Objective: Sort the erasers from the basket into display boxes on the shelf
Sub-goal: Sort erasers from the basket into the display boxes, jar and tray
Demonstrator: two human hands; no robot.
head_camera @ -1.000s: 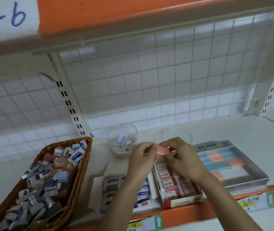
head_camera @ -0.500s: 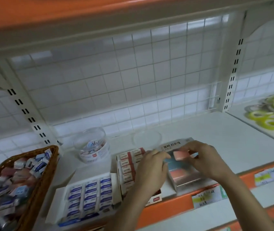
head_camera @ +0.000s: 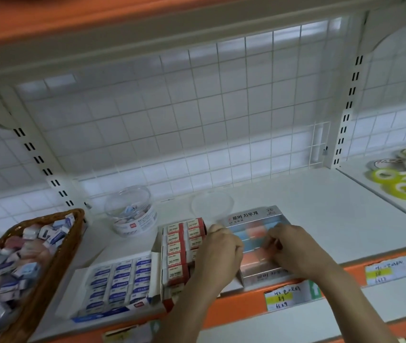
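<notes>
Both hands dropped onto the silver display box (head_camera: 253,215) since half a second ago. Right hand (head_camera: 293,251) is nearer, fingers (head_camera: 274,241) curled down, pink eraser probably hidden beneath lying crosswise, grip unclear. Left hand (head_camera: 221,253) curled at the box's left wall, hold unclear too.

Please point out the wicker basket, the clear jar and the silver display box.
Brown woven wicker basket (head_camera: 72,235): head view, right wall.
Clear round plastic jar (head_camera: 122,201): head view, upper wall.
Silver cardboard display box (head_camera: 246,215): head view, printed back flap.
</notes>
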